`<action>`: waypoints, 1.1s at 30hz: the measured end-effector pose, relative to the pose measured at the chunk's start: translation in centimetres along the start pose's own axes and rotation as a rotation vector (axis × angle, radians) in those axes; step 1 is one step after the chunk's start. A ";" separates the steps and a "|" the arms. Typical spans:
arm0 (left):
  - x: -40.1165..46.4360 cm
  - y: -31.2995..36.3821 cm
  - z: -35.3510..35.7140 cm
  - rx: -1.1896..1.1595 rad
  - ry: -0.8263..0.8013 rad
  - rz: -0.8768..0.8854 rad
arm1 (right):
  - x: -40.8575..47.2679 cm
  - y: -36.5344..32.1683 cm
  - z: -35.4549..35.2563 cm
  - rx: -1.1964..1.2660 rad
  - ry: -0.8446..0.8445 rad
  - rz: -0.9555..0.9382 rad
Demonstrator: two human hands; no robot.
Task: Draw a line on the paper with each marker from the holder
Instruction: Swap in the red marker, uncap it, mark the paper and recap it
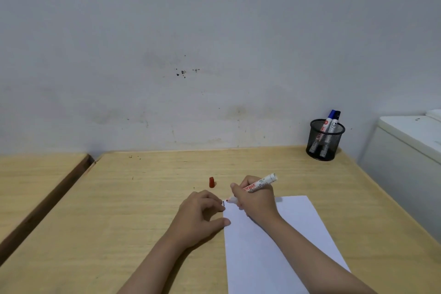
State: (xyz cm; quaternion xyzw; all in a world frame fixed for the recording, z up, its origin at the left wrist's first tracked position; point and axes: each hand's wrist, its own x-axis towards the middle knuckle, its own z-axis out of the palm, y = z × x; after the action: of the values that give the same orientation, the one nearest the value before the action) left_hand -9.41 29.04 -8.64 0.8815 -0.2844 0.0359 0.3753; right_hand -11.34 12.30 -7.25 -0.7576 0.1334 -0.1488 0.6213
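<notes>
A white sheet of paper [281,241] lies on the wooden table [143,198]. My right hand [256,200] grips an uncapped red marker [261,184], whose tip touches the paper's far left corner. Its red cap [211,182] stands on the table just beyond my hands. My left hand [202,215] rests curled at the paper's left edge, fingertips and thumb pressing on it, nothing held. A black mesh holder [324,141] at the back right contains two markers [331,122], one with a blue cap and one with a dark cap.
A grey wall rises right behind the table. A white cabinet or appliance [410,150] stands beside the table's right edge. A second wooden surface [35,179] lies to the left across a dark gap.
</notes>
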 end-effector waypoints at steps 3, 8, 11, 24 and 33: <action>0.1 -0.2 0.1 0.011 -0.011 -0.001 | 0.2 0.5 0.1 0.002 -0.032 -0.020; 0.2 -0.4 0.1 0.001 -0.006 -0.013 | 0.5 1.0 0.3 -0.007 -0.040 -0.041; 0.2 -0.3 0.1 0.000 0.001 -0.016 | 0.6 1.1 0.4 -0.010 -0.039 -0.041; 0.2 -0.3 0.2 -0.010 -0.003 -0.026 | 0.5 0.7 0.2 0.016 -0.047 -0.007; 2.1 0.0 -0.2 0.038 0.235 0.024 | 0.5 -0.2 -0.6 0.353 0.041 0.049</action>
State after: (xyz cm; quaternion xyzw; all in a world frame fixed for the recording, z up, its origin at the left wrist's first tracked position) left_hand -7.58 28.16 -7.89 0.8747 -0.2483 0.1489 0.3887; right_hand -11.09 11.54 -6.91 -0.6300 0.1361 -0.1700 0.7455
